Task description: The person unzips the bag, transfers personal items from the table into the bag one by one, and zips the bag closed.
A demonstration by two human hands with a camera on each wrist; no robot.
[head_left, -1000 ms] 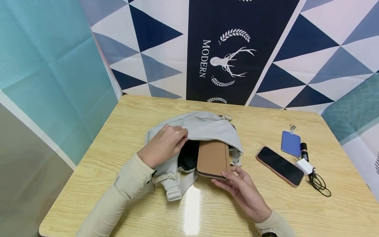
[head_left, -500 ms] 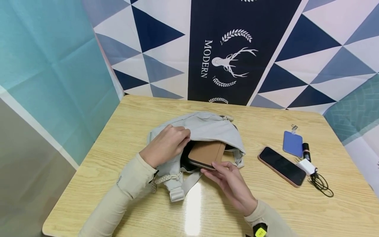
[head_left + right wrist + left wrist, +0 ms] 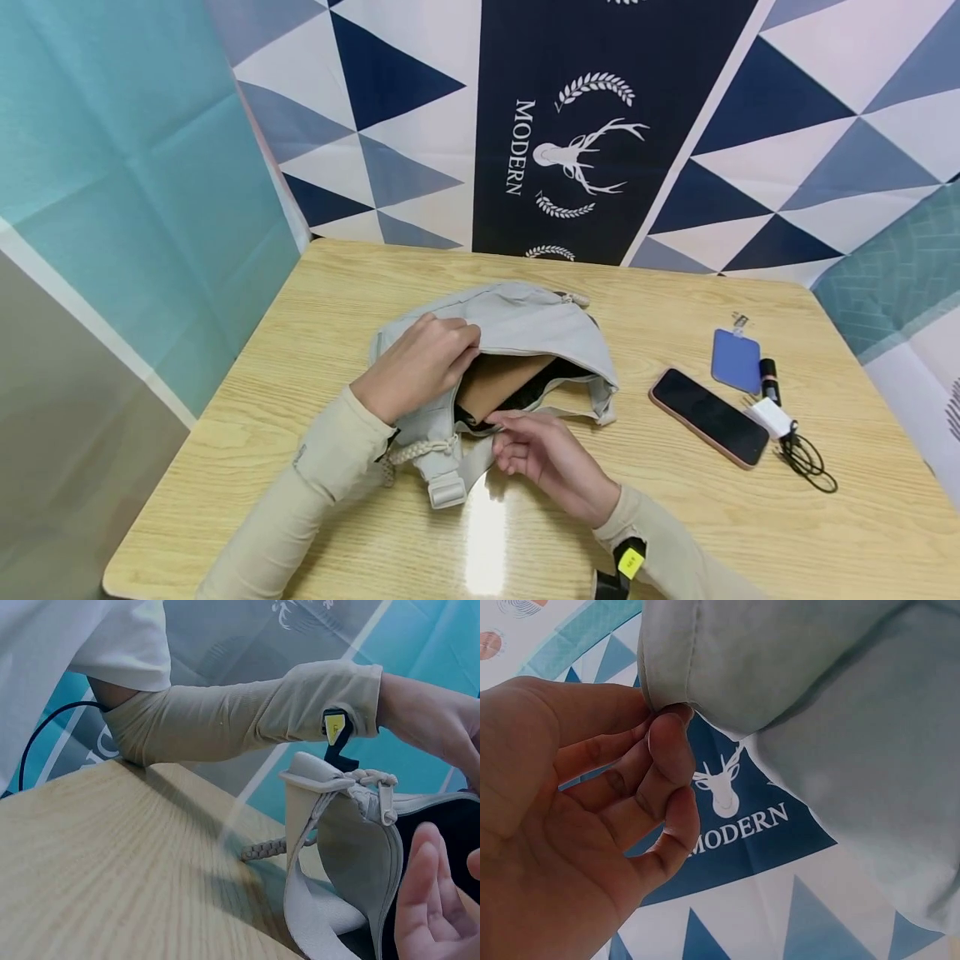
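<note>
The left hand (image 3: 416, 367) is pinching the upper edge of the grey bag (image 3: 525, 329), thumb and fingers curled on the fabric and holding the mouth of the bag open. From the left wrist view you can see the fingertips (image 3: 671, 739) clamping that stitched hem from below. Inside the opening, the tan wallet (image 3: 498, 382) is lying tilted, most of it under the flap, only its near face showing against the dark lining. The right hand (image 3: 543, 454) is sitting just in front of the bag's mouth, fingers loosely bent and gripping nothing, fingertips close to the wallet's lower edge; whether they are touching it, I cannot tell. In the right wrist view those fingers (image 3: 427, 900) are reaching toward the dark opening beside the strap buckle (image 3: 315, 776) and the braided cord (image 3: 266, 849). The bag is resting in the middle of the wooden table (image 3: 300, 333). Off to the right, well apart from the bag, a black phone (image 3: 708, 417) is lying flat, with a blue card holder (image 3: 737, 360), a white charger (image 3: 771, 417) and its black cable (image 3: 808, 465) just beyond it.
</note>
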